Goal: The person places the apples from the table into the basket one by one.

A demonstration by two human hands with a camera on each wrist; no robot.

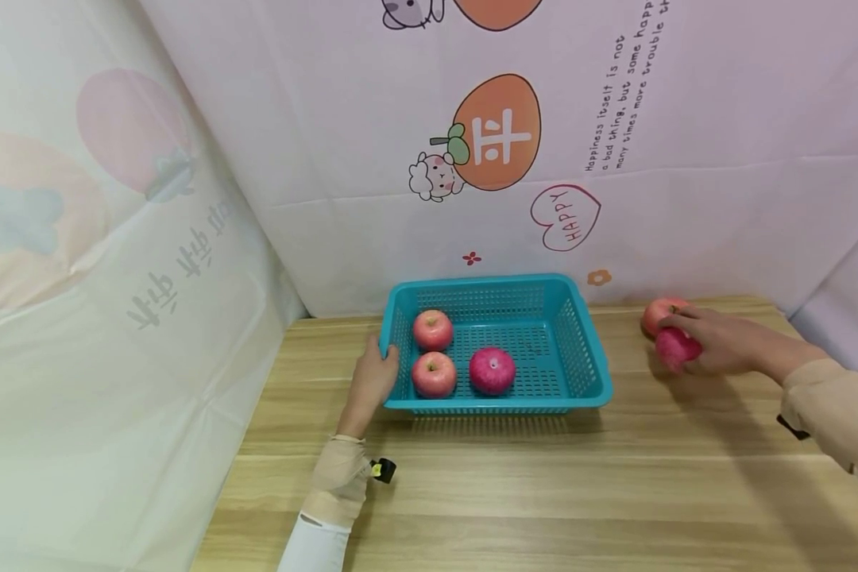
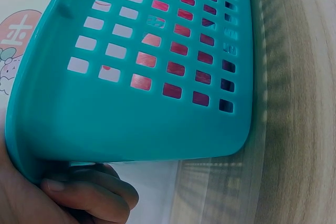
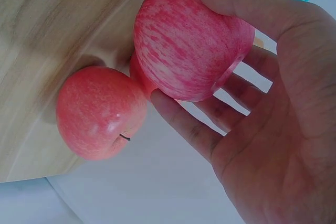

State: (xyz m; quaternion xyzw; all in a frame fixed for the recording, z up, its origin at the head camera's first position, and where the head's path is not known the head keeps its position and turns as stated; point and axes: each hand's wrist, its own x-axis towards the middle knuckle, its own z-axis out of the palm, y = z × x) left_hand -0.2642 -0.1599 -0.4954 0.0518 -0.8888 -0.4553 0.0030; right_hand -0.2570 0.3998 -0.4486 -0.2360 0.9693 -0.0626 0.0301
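left hand (image 1: 373,375) clamped on left rim of turquoise basket (image 1: 500,406) near back edge of worktop (image 1: 515,492), presumably for steadiness. right hand (image 1: 718,342), well apart, grips striped pink apple (image 3: 184,40) by sides, likely for security, toward back-right corner, beside stemmed red apple (image 3: 97,111). three apples (image 1: 434,376) inside basket.

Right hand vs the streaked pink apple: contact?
Touching. The right wrist view shows the right hand holding the streaked pink apple, its thumb lying against the skin.
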